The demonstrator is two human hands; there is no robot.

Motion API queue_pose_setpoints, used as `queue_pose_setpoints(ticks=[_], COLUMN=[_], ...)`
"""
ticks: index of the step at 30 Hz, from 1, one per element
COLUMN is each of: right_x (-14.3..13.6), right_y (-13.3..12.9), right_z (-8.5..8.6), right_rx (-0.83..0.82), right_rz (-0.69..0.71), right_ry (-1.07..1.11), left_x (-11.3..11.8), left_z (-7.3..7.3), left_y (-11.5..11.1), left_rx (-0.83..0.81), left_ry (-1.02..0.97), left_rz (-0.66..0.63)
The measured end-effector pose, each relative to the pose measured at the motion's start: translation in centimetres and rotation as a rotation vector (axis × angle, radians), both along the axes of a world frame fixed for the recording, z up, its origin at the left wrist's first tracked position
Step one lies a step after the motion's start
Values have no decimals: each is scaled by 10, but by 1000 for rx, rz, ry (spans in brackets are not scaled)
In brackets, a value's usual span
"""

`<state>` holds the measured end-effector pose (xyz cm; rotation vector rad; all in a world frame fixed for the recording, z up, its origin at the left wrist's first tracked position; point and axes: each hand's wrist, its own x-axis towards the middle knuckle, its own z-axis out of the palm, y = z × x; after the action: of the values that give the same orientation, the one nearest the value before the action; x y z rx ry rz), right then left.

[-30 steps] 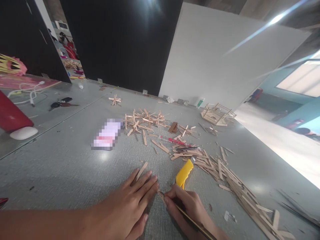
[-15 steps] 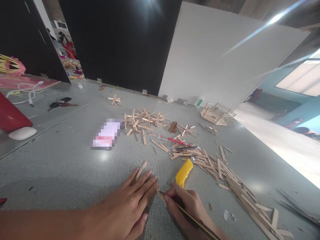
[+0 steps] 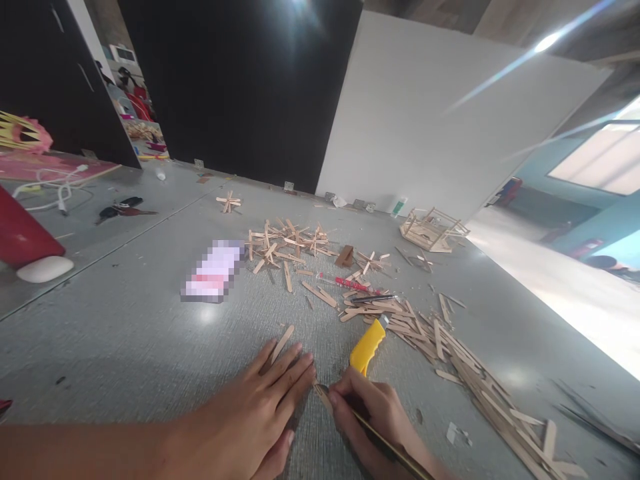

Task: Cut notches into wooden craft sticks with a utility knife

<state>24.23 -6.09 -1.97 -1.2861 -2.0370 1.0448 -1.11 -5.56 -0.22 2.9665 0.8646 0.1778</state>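
Observation:
My left hand (image 3: 267,403) lies flat on the grey tabletop with its fingers stretched out. Beneath its index and middle fingers runs a wooden craft stick (image 3: 283,341), its far end showing past them. Close by on the right, my right hand (image 3: 373,417) pinches a slim, brass-coloured, pen-like tool (image 3: 395,453). The tool's dark tip meets a short piece of craft stick (image 3: 323,395) beside the left fingertips. Whether the tip is a blade or a point I cannot tell. Just beyond the right hand rests a yellow-handled utility knife (image 3: 367,345).
Loose craft sticks (image 3: 470,367) spread along the right; star-shaped stick clusters (image 3: 290,241) lie farther back. A red pen (image 3: 350,283), a blurred-out phone-like rectangle (image 3: 213,272), a stick frame (image 3: 434,232) and keys (image 3: 123,209) are also on the table. Dark and white panels stand behind.
Both hands stay almost where they were. The tool's tip and the right fingers shift only very slightly at the short stick piece.

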Motion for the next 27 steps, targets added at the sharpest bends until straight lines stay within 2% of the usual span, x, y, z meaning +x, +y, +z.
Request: queue_pose_setpoints(ticks=[13,27], right_x=[1,-1], right_y=[2,2], right_z=[0,-5], right_rx=[6,6], right_rz=[33,4], right_ry=[-22,30], left_x=[-1,-1], left_z=[0,-4], left_y=[1,-1], left_rx=[-10,18], left_ry=[14,-28], left_rz=[21,20])
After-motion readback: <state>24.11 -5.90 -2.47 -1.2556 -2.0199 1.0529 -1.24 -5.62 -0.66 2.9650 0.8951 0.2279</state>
